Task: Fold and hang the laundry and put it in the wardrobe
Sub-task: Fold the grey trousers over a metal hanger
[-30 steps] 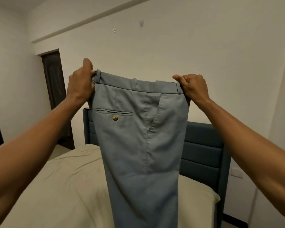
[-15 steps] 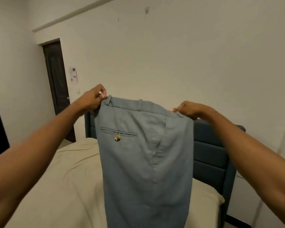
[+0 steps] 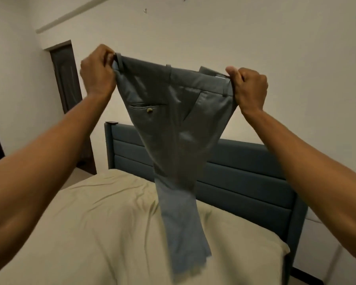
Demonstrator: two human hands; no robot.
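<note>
While both arms reach forward at head height, the trousers [image 3: 173, 128] hang in the air over the bed [image 3: 90, 233], stretched by the waistband between the two hands; this is the only view. Held this way, the legs fall free, tapering down to hems that blur just above the sheet, which probably lets the person shake out creases and line up the legs before folding them or draping them on a hanger. The back pocket with its button [image 3: 150, 110] faces the camera, so the seat side is toward the person. The left hand [image 3: 98, 73] is clenched on the waistband's left corner beside a belt loop, fingers curled tight with no gap showing. The right hand [image 3: 249, 87] is likewise closed on the right corner, thumb pressed on top of the band and knuckles folded over the cloth. Between them the band sags slightly and slopes down to the right. Behind the trousers stands the blue headboard [image 3: 245, 167]; a dark door [image 3: 66, 79] sits at the left wall. No wardrobe or hanger shows here.
</note>
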